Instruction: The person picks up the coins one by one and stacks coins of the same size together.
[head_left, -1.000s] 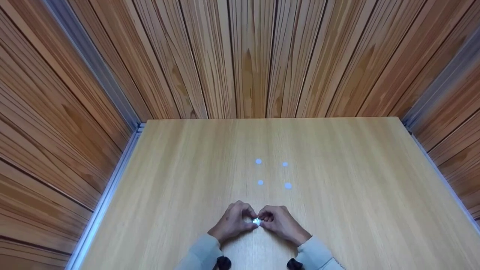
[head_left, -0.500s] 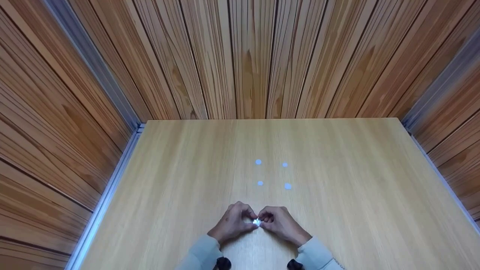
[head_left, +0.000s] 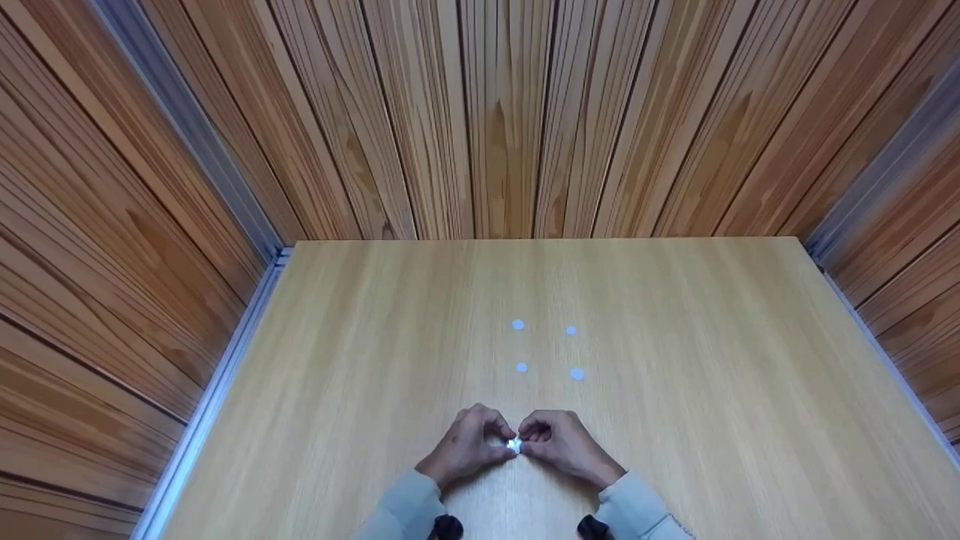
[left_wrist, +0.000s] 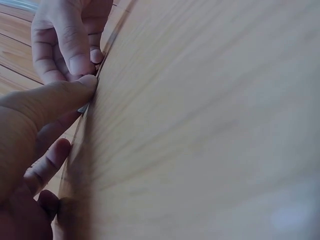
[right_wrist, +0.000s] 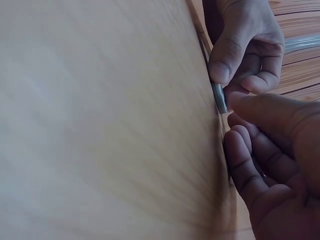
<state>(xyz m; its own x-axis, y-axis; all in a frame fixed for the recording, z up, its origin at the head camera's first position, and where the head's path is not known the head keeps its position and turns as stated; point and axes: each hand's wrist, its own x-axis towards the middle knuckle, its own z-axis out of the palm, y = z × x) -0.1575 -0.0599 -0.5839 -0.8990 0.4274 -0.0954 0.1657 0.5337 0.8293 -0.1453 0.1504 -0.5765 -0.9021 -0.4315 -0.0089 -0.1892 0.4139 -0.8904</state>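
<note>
A small, bright, flat silvery piece [head_left: 514, 445] lies between my two hands near the front of the table; glare hides its exact kind. My left hand [head_left: 469, 444] pinches it from the left with thumb and index finger. From the right, my right hand [head_left: 562, 444] holds its other side between thumb and forefinger. In the right wrist view the piece [right_wrist: 219, 97] appears as a thin grey edge under the left thumb [right_wrist: 223, 70]. The left wrist view shows only a sliver of the piece [left_wrist: 84, 107] below the left thumb.
Several small pale round discs, among them a larger one [head_left: 577, 373] and a smaller one [head_left: 571, 330], lie beyond the hands on the wooden table [head_left: 337, 360]. Wood-plank walls [head_left: 502, 120] and metal rails [head_left: 202, 450] enclose it. Dark wrist devices [head_left: 448, 526] sit at both sleeves.
The right hand has shifted very slightly to the right. The left hand and the discs look the same, apart from a tiny shift of the camera.
</note>
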